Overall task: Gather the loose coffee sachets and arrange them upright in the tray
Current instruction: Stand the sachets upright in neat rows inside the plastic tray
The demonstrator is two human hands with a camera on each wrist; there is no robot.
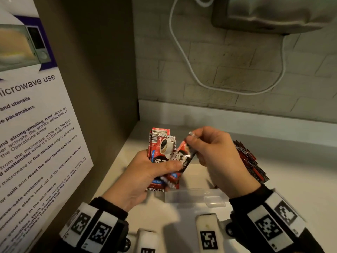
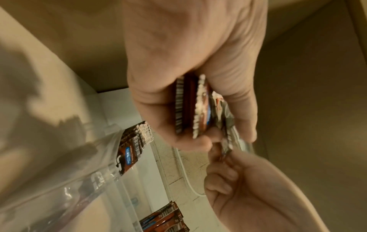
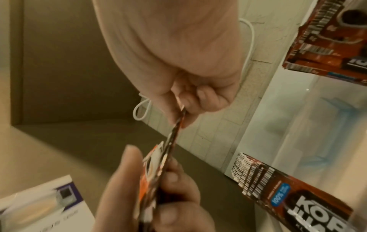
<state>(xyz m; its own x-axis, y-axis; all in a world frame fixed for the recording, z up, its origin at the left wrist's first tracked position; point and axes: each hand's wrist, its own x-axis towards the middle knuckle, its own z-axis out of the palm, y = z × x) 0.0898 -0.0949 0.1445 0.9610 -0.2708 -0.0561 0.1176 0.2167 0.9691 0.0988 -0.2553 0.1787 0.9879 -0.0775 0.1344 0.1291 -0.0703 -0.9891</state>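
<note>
I held a stack of sachets (image 1: 160,152) in my left hand (image 1: 138,176), fingers curled round it, above the worktop (image 1: 291,179). My right hand (image 1: 218,154) pinched the top edge of one sachet (image 1: 184,157), red and black, flat and tilted. Further right, sachets in the tray (image 1: 251,161) already leaned on edge in the clear tray (image 1: 193,196). I judged the task roughly midway.

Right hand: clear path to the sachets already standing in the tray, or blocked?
Probably not right now. The right hand is pinching one coffee sachet that it shares with the left hand's bundle. The standing sachets are just beyond its knuckles with nothing between; it only needs to let go.
</note>
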